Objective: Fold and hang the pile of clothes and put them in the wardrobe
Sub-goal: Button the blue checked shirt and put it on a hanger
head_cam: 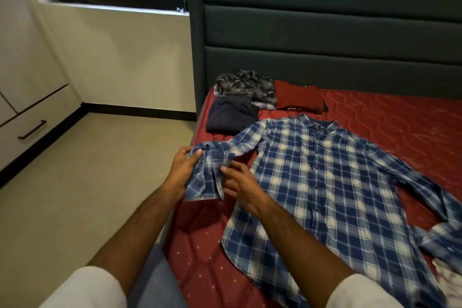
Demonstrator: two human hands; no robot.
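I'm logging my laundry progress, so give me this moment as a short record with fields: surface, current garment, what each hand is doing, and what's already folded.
surface: red mattress
current garment: blue plaid shirt, spread flat, buttoned
left hand: grips the cuff of one sleeve
right hand: pinches the same cuff at its edge
folded: grey patterned shirt, dark navy garment, red garment, near the headboard
wardrobe: not clearly in view

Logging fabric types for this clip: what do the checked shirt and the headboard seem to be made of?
Checked shirt: looks like thin woven cotton, matt, creasing softly, with buttons down the front. Headboard: padded panels in dark green upholstery, matt; fabric or faux leather, hard to tell.
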